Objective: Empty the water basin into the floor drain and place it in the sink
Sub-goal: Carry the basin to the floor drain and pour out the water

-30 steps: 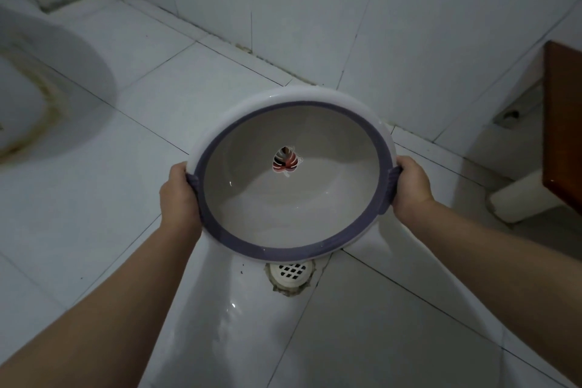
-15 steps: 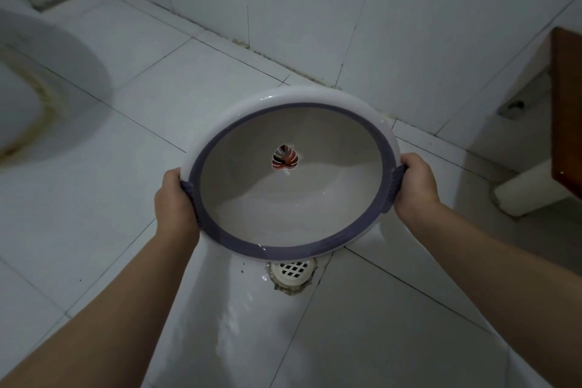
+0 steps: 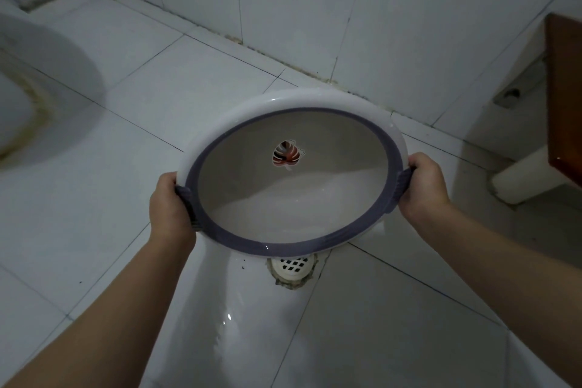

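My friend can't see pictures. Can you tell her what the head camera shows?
Two bare hands, left hand and right hand, hold a tilted white basin with a purple rim above a floor drain. The white tiled floor looks wet below it.

You hold a water basin [image 3: 293, 208] that is white outside and pale grey-beige inside, ringed by a dull purple rim band with ribbed purple grips, and it carries a leaf sticker [image 3: 286, 155] striped in red, black and white. Below it, your floor drain [image 3: 293, 266] is a white grid set in grimy grout among white floor tiles [image 3: 393, 324] crossed by dark seams, and a reddish-brown wooden panel [image 3: 565, 98] stands at your right.
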A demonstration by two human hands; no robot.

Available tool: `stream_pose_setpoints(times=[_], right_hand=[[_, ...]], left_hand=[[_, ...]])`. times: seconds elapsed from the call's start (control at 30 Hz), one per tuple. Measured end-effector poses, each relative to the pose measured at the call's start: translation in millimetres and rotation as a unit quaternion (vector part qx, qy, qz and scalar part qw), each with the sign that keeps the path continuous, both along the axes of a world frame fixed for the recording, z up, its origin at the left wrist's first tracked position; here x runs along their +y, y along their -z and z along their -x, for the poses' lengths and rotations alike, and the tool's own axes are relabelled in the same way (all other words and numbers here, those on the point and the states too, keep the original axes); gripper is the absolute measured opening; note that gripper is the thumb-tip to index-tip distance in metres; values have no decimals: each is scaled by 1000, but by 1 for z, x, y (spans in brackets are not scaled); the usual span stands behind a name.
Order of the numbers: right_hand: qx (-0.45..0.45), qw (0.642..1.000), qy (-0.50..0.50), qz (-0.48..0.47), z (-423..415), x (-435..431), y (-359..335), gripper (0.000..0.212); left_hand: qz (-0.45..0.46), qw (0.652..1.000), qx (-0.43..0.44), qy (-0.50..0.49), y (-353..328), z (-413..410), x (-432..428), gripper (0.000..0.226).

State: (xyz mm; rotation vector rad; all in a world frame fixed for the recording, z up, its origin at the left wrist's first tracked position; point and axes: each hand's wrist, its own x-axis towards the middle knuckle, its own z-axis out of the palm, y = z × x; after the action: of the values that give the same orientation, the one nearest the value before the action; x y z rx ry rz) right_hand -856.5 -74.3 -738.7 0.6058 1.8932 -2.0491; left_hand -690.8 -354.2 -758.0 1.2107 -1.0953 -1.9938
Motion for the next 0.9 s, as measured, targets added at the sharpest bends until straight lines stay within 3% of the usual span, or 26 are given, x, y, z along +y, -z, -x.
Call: stream_pose_setpoints(times=[0.23, 0.6, 0.73, 0.9], right_hand=[[10, 1000, -7, 2, -8, 1, -7, 48], [34, 999, 5, 5, -21, 10, -8, 52], [31, 999, 19, 12, -22, 12, -7, 41], [61, 998, -3, 7, -28, 14, -9, 53]], left_hand=[[-5, 1000, 30, 8, 0, -7, 1, 51], [-13, 996, 86, 35, -1, -18, 4, 57], [-10, 994, 97, 42, -4, -18, 6, 58], [-6, 995, 92, 26, -3, -20, 8, 57]])
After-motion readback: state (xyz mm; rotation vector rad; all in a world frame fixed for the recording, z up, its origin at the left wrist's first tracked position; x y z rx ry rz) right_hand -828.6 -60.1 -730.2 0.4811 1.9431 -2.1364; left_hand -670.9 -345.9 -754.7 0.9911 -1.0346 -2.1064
